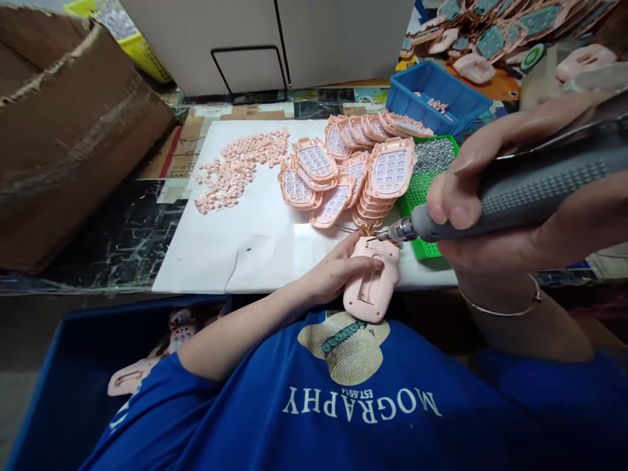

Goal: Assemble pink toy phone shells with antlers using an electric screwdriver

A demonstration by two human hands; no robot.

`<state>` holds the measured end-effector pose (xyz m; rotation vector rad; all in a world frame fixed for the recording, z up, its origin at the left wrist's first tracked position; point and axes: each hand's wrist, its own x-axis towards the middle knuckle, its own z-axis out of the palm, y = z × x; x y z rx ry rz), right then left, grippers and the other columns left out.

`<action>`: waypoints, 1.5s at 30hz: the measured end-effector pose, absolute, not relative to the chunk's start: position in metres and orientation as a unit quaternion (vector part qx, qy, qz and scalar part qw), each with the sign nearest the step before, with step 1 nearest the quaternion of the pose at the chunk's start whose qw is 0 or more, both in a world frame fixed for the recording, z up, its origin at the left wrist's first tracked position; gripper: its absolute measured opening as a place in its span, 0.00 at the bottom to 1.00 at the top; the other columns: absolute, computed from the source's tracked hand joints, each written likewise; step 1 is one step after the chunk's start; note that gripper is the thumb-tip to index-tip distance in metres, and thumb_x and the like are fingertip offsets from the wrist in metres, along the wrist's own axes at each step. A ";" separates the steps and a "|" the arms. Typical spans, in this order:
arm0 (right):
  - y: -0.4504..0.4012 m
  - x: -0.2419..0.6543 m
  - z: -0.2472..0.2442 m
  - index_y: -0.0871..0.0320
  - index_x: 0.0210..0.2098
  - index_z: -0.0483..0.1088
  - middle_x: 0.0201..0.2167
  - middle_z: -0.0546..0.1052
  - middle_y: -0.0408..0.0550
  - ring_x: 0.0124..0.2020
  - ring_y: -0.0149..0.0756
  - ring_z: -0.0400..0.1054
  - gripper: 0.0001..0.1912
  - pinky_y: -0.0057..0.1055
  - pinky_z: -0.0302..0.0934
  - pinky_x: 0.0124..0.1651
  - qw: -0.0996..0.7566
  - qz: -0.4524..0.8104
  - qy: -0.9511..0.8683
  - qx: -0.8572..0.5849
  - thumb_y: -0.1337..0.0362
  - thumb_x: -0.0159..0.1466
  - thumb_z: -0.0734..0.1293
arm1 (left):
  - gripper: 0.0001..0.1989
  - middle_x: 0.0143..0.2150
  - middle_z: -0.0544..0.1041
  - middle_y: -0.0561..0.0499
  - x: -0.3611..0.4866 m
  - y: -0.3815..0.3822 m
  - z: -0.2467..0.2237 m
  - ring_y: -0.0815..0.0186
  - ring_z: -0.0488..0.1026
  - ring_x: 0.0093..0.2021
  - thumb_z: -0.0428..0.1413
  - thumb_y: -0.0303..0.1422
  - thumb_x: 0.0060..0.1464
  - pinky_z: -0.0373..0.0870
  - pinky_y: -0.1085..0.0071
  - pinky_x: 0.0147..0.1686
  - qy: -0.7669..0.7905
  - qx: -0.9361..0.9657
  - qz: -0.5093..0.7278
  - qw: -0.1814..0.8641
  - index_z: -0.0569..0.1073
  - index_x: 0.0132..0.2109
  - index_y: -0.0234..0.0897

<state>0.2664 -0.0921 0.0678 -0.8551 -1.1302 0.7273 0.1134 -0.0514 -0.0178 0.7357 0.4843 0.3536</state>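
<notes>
A pink plastic casing [369,294] lies back side up at the white board's front edge, with my left hand [338,268] closed round its left side and the thumb across it. My right hand [505,196] grips a grey electric screwdriver [530,190] that points left and down. The driver's tip meets the upper part of the casing, near a corner hole; the exact contact is too small to make out. Just beyond the casing, pink panels with white keypads [391,169] lie in overlapping stacks.
Small pink pieces [240,167] are spread on the white board [206,252]. A green basket [426,250] of screws and a blue bin [407,98] stand behind my right hand. A cardboard box [73,144] is at left, a dark blue crate [63,347] below it.
</notes>
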 end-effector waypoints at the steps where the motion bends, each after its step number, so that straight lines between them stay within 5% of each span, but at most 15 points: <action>1: -0.091 0.264 0.068 0.46 0.36 0.72 0.32 0.74 0.34 0.19 0.22 0.65 0.25 0.27 0.61 0.19 0.721 0.295 -0.511 -0.364 0.32 0.58 0.67 | 0.24 0.42 0.78 0.51 0.113 -0.051 -0.018 0.66 0.74 0.38 0.64 0.26 0.43 0.69 0.69 0.43 0.233 0.352 0.171 0.890 0.71 0.50 0.38; 4: -0.089 0.259 0.068 0.50 0.34 0.74 0.30 0.73 0.37 0.17 0.20 0.62 0.23 0.25 0.59 0.18 0.750 0.223 -0.516 -0.349 0.37 0.61 0.68 | 0.23 0.39 0.77 0.52 0.113 -0.050 -0.018 0.67 0.73 0.35 0.64 0.26 0.42 0.69 0.70 0.42 0.238 0.353 0.164 0.890 0.71 0.49 0.37; 14: -0.087 0.258 0.066 0.51 0.30 0.73 0.23 0.71 0.40 0.14 0.25 0.58 0.32 0.30 0.57 0.16 0.709 0.227 -0.523 -0.415 0.28 0.56 0.65 | 0.22 0.39 0.75 0.53 0.113 -0.052 -0.021 0.67 0.72 0.36 0.64 0.28 0.45 0.69 0.71 0.40 0.227 0.363 0.167 0.888 0.70 0.49 0.39; 21: -0.081 0.258 0.067 0.49 0.28 0.72 0.20 0.69 0.40 0.17 0.32 0.59 0.11 0.32 0.55 0.18 0.662 0.327 -0.581 -0.342 0.51 0.60 0.72 | 0.23 0.44 0.75 0.51 0.113 -0.055 -0.024 0.62 0.72 0.43 0.63 0.30 0.50 0.69 0.67 0.44 0.236 0.469 0.156 0.837 0.69 0.53 0.39; 28: -0.077 0.255 0.049 0.52 0.26 0.69 0.23 0.70 0.39 0.21 0.32 0.62 0.15 0.34 0.65 0.29 0.660 0.335 -0.571 -0.356 0.49 0.60 0.72 | 0.20 0.46 0.76 0.48 0.111 -0.053 -0.026 0.57 0.73 0.49 0.62 0.33 0.52 0.68 0.64 0.49 0.256 0.515 0.145 0.805 0.69 0.51 0.37; 34: -0.089 0.260 0.063 0.50 0.37 0.75 0.28 0.75 0.41 0.19 0.32 0.62 0.15 0.33 0.63 0.23 0.682 0.406 -0.509 -0.333 0.50 0.56 0.75 | 0.23 0.46 0.78 0.49 0.112 -0.057 -0.018 0.61 0.74 0.47 0.64 0.32 0.49 0.69 0.67 0.47 0.270 0.469 0.152 0.827 0.70 0.53 0.37; 40: -0.073 0.311 0.086 0.47 0.33 0.74 0.33 0.76 0.40 0.21 0.32 0.59 0.14 0.34 0.59 0.24 0.755 0.145 -0.505 -0.392 0.46 0.58 0.73 | 0.24 0.40 0.79 0.50 0.099 -0.059 -0.016 0.66 0.75 0.35 0.68 0.33 0.46 0.70 0.70 0.38 0.296 0.401 0.083 0.863 0.73 0.51 0.37; 45: -0.038 0.368 0.056 0.47 0.31 0.69 0.27 0.74 0.37 0.22 0.31 0.59 0.18 0.33 0.54 0.24 0.760 0.046 -0.436 -0.480 0.42 0.55 0.74 | 0.22 0.43 0.81 0.40 0.092 -0.061 -0.020 0.60 0.79 0.40 0.69 0.32 0.43 0.73 0.68 0.41 0.239 0.332 -0.007 0.913 0.78 0.47 0.31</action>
